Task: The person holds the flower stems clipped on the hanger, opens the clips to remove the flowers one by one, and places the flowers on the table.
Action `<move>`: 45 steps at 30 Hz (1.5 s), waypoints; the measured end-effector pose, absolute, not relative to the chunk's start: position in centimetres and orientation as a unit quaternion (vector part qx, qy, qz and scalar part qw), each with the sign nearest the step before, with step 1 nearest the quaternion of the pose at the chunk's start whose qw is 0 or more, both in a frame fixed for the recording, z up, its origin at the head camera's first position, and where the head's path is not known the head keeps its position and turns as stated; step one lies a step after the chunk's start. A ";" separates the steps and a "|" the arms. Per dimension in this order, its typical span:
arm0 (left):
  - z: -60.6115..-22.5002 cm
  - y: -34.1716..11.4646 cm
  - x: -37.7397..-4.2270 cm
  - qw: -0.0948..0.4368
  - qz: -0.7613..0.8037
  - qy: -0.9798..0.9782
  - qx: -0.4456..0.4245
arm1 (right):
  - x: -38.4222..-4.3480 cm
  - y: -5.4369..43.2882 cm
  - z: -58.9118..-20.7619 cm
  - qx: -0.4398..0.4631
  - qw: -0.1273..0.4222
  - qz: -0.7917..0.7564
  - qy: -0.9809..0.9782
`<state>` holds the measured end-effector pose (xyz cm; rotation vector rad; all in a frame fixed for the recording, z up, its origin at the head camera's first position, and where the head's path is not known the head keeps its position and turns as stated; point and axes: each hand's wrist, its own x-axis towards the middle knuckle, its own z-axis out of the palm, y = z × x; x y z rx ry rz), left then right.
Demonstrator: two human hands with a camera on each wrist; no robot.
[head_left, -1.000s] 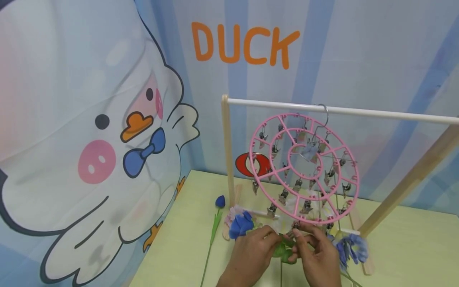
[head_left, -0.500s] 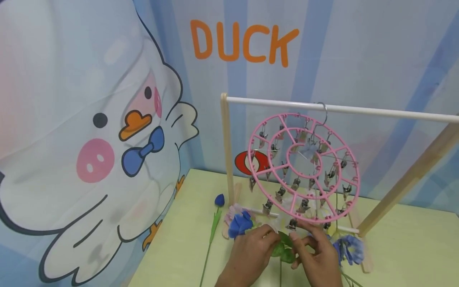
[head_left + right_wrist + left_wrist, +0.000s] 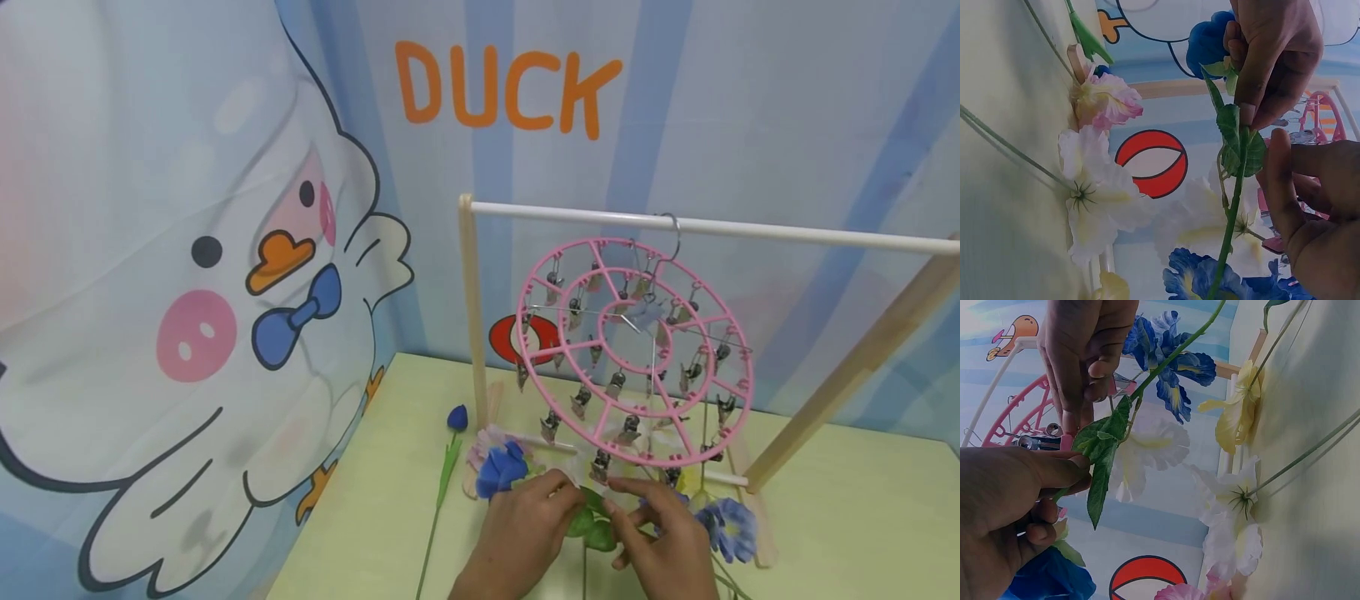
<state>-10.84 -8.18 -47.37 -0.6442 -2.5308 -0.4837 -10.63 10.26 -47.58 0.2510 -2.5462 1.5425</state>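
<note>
My left hand point(image 3: 521, 533) pinches the stem of an artificial blue flower point(image 3: 502, 469) between thumb and fingers, just beside its green leaves point(image 3: 1235, 137). In the right wrist view, the green stem point(image 3: 1230, 231) runs down past the fingers. My right hand point(image 3: 660, 533) is close on the other side of the leaves, its index finger stretched out and its thumb apart from it. A metal clip point(image 3: 600, 467) hangs from the pink round hanger point(image 3: 633, 460) right over the fingertips. In the left wrist view, the clip's pink tip point(image 3: 1066, 442) is right at the leaves.
The hanger hooks over a white rail point(image 3: 562, 215) on a wooden stand point(image 3: 476, 333); several clips dangle from it. White flowers point(image 3: 1097, 194), a yellow flower point(image 3: 1235, 415) and blue-violet flowers point(image 3: 729, 529) are around the stand. A blue tulip point(image 3: 457, 418) lies on the table at left.
My right hand has let go of the clip, its index finger and thumb spreading. The hanger has turned slightly, with the near clip shifting left. My left hand stays on the stem.
</note>
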 end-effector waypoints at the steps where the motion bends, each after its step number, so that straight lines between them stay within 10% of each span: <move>1: -47.4 -8.2 -10.8 0.237 -0.178 -0.925 -0.236 | -10.6 10.3 -47.6 0.089 0.083 0.502 -0.856; 45: -48.7 -7.0 -10.0 0.204 -0.168 -0.925 -0.272 | -9.7 12.1 -49.5 0.087 0.032 0.384 -0.919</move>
